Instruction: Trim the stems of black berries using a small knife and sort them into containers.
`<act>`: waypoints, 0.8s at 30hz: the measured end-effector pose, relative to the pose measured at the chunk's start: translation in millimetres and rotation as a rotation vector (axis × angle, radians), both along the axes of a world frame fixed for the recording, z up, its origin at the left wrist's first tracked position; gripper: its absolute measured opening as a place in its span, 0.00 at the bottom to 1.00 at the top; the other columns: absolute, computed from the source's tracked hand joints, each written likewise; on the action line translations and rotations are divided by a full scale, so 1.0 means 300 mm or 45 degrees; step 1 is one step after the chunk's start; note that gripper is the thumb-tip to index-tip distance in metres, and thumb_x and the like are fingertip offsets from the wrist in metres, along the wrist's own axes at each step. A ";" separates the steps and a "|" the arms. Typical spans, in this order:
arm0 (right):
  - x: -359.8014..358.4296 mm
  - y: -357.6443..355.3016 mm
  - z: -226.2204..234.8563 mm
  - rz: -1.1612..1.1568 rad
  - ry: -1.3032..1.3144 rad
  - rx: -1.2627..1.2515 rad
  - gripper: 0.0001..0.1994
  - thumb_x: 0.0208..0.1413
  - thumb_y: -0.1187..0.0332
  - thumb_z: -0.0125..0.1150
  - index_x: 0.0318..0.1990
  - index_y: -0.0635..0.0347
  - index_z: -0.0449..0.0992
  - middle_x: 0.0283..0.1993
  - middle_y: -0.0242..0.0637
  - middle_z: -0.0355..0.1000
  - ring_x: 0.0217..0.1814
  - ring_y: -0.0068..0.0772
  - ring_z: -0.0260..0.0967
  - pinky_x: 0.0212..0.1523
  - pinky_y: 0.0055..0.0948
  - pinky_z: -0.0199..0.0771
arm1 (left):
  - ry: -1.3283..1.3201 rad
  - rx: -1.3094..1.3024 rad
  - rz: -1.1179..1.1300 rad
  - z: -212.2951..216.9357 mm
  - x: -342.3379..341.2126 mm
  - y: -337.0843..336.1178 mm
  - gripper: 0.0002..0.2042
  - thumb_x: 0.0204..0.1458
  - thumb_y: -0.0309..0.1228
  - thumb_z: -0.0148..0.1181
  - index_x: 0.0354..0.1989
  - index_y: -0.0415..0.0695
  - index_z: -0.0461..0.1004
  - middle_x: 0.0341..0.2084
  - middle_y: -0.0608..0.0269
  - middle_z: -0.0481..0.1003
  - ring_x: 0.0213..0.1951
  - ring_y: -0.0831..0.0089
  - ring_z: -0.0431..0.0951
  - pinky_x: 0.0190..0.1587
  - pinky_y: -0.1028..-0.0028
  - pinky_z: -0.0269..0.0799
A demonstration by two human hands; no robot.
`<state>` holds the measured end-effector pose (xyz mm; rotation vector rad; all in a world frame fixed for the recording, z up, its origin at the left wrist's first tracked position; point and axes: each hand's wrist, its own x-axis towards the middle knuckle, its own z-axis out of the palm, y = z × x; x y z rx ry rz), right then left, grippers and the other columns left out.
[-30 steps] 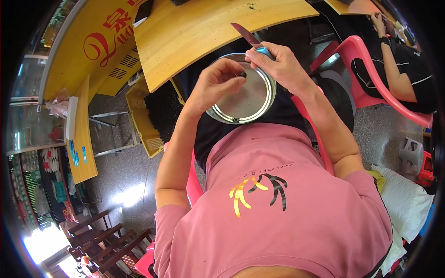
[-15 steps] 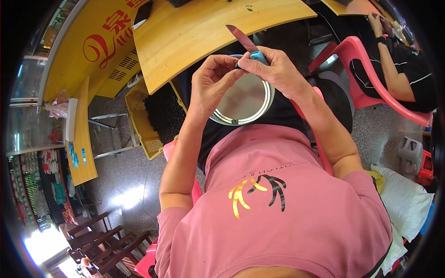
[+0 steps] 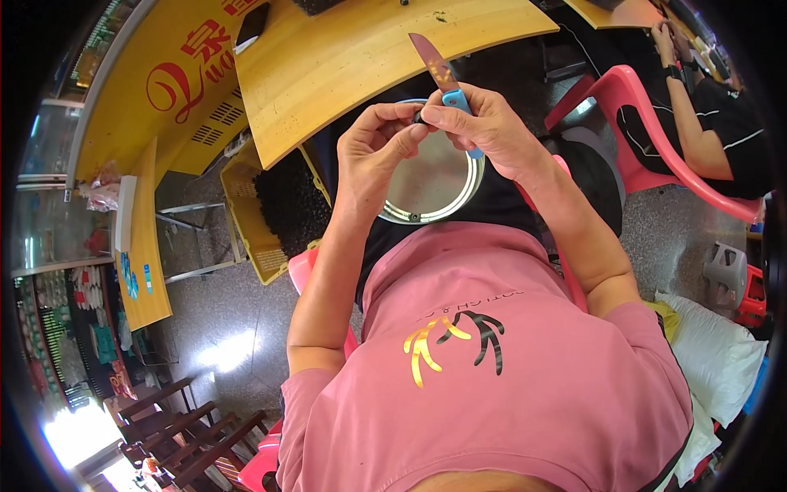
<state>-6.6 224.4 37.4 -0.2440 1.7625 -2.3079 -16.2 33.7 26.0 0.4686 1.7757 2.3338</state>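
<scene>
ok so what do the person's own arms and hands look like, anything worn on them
The left hand and right hand are both ungloved, five-fingered human hands, with nothing visible worn at the wrists. The forearms are uncovered, up to the short, loose pink sleeves of a T-shirt that end around the elbows.

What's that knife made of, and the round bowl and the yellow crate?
The knife blade looks like smooth metal, because it catches reflections; its even, bright blue handle is probably plastic. The round bowl seems to be shiny metal, with bright rings gleaming inside. The yellow crate is likely plastic, evenly coloured and moulded-looking, but I can't be sure.
</scene>
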 end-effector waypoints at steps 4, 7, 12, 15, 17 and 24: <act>-0.001 0.003 0.001 0.023 0.009 -0.041 0.08 0.60 0.62 0.66 0.39 0.56 0.78 0.29 0.21 0.72 0.24 0.10 0.55 0.24 0.15 0.53 | -0.065 0.102 0.014 -0.023 0.006 0.005 0.12 0.54 0.26 0.68 0.45 0.37 0.77 0.35 0.62 0.81 0.32 0.82 0.75 0.37 0.81 0.71; -0.008 0.006 -0.010 0.027 0.020 -0.035 0.08 0.60 0.62 0.65 0.38 0.57 0.78 0.29 0.22 0.72 0.23 0.10 0.56 0.25 0.15 0.55 | -0.064 0.112 0.018 -0.027 0.009 0.014 0.11 0.55 0.27 0.67 0.44 0.37 0.77 0.34 0.62 0.81 0.31 0.82 0.75 0.36 0.80 0.72; -0.005 0.004 -0.007 -0.005 -0.001 -0.041 0.09 0.61 0.63 0.64 0.39 0.59 0.79 0.29 0.22 0.72 0.23 0.11 0.57 0.26 0.16 0.57 | 0.013 -0.028 0.070 -0.024 0.016 0.016 0.10 0.58 0.28 0.65 0.44 0.36 0.77 0.34 0.62 0.81 0.29 0.82 0.73 0.35 0.81 0.71; -0.001 0.002 -0.006 0.004 0.017 -0.047 0.09 0.62 0.63 0.64 0.40 0.60 0.79 0.29 0.23 0.72 0.24 0.10 0.58 0.27 0.16 0.58 | 0.025 0.015 0.073 -0.020 0.022 0.014 0.10 0.58 0.28 0.65 0.43 0.36 0.77 0.34 0.61 0.81 0.29 0.81 0.73 0.35 0.81 0.71; 0.001 -0.001 -0.011 0.013 0.037 -0.038 0.10 0.62 0.63 0.63 0.40 0.60 0.79 0.30 0.24 0.72 0.25 0.10 0.58 0.27 0.16 0.58 | 0.013 0.075 0.078 -0.025 0.021 0.014 0.09 0.58 0.28 0.64 0.43 0.37 0.77 0.32 0.62 0.80 0.28 0.81 0.73 0.34 0.81 0.70; 0.028 -0.040 -0.016 -0.363 0.737 0.719 0.11 0.64 0.64 0.59 0.44 0.65 0.76 0.34 0.34 0.74 0.29 0.22 0.66 0.31 0.25 0.68 | -0.039 0.317 0.120 -0.020 0.018 -0.001 0.09 0.59 0.28 0.63 0.44 0.38 0.74 0.29 0.65 0.76 0.29 0.79 0.72 0.34 0.80 0.66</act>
